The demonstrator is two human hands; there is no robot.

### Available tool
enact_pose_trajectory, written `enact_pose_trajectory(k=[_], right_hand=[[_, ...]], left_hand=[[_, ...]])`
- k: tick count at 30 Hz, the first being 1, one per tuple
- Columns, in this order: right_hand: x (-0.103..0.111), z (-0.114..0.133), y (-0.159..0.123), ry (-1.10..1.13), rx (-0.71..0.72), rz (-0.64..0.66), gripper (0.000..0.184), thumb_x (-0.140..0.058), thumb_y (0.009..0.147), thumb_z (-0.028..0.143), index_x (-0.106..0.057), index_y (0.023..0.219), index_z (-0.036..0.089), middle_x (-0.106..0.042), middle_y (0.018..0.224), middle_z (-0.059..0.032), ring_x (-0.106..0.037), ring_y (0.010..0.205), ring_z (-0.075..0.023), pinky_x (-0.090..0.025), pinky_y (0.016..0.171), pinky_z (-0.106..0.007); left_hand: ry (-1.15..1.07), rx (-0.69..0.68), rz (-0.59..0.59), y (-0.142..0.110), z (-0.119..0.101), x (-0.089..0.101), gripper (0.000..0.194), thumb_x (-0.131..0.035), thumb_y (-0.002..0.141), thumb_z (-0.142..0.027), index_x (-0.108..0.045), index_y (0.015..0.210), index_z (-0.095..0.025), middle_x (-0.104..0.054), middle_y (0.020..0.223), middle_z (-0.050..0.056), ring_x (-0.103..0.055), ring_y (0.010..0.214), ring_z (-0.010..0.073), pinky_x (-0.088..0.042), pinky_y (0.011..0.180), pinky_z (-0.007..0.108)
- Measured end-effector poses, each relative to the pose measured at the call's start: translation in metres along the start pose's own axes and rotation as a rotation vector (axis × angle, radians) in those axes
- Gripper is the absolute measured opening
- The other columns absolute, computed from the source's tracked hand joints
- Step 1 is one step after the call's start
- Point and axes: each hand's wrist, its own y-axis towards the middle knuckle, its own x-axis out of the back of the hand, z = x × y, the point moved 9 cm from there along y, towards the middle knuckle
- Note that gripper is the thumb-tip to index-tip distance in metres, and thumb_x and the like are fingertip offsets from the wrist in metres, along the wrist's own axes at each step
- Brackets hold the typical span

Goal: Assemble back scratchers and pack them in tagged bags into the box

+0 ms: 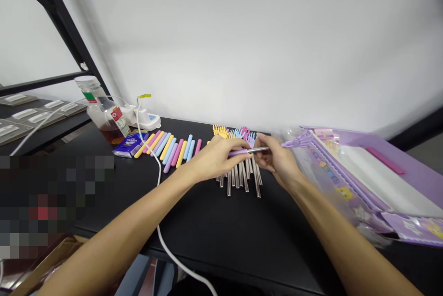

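Many pieces lie on the black table (pixel 214 222). A purple box (pixel 380 171) sits at the right. A row of colored sleeves (pixel 169 147) waits at the left, with none on yet. Metal rods (pixel 242 176) with little hand tips lie in the middle (most look bare). Left hand (pixel 216 157) and right hand (pixel 277 160) both pinch one rod (pixel 254 150), its purple sleeve partly on. So this looks early.

Capped sticks (pixel 173 148) lie left of the metal rods (pixel 242 178); box (pixel 380 166) right.
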Motion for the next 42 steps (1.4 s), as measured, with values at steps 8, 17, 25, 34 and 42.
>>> enact_pose_trajectory(k=[8,17,25,34,42], right_hand=[[0.05,0.021,0.005,0.265,0.106,-0.248,0.036,-0.093,0.06,0.034,-0.062,0.067,0.019,-0.057,0.057,0.004,-0.046,0.046,-0.0047,-0.032,0.039,-0.017],[0.045,0.03,0.001,-0.175,0.125,0.0,0.04,-0.09,0.067,0.046,-0.063,0.064,0.016,-0.064,0.054,-0.0019,-0.052,0.038,-0.0099,-0.04,0.037,-0.023],[0.026,0.021,-0.002,-0.286,0.105,0.045,0.043,-0.086,0.069,0.05,-0.058,0.068,0.018,-0.065,0.055,-0.0009,-0.054,0.038,-0.0106,-0.034,0.032,-0.02],[0.018,0.033,-0.005,-0.264,0.135,0.116,0.035,-0.084,0.074,0.044,-0.068,0.088,0.016,-0.065,0.058,0.0012,-0.059,0.044,-0.011,-0.043,0.04,-0.021],[0.02,0.009,-0.002,-0.01,0.029,-0.058,0.042,-0.093,0.063,0.032,-0.067,0.092,0.019,-0.069,0.064,0.0002,-0.067,0.059,-0.0134,-0.055,0.06,-0.024]], left_hand=[[0.12,-0.056,-0.064,0.001,0.017,0.024,0.027,-0.059,0.097,-0.038,-0.075,0.095,-0.016,-0.068,0.074,0.0,-0.053,0.063,0.0103,-0.038,0.063,0.023],[0.373,-0.324,-0.201,-0.007,0.008,0.022,0.025,-0.053,0.102,-0.029,-0.073,0.098,-0.015,-0.071,0.078,0.005,-0.062,0.068,0.0157,-0.043,0.064,0.026],[0.589,-0.444,-0.234,-0.013,-0.014,0.017,0.026,-0.046,0.104,-0.024,-0.068,0.094,-0.013,-0.064,0.071,0.003,-0.057,0.066,0.0165,-0.045,0.064,0.029],[0.437,-0.22,-0.136,-0.004,-0.003,0.016,0.024,-0.052,0.102,-0.033,-0.07,0.111,-0.019,-0.071,0.092,0.004,-0.067,0.078,0.0162,-0.048,0.068,0.027],[0.548,-0.3,-0.224,-0.008,-0.01,0.008,0.019,-0.052,0.102,-0.028,-0.067,0.101,-0.016,-0.07,0.093,0.006,-0.067,0.082,0.0178,-0.051,0.07,0.028]])
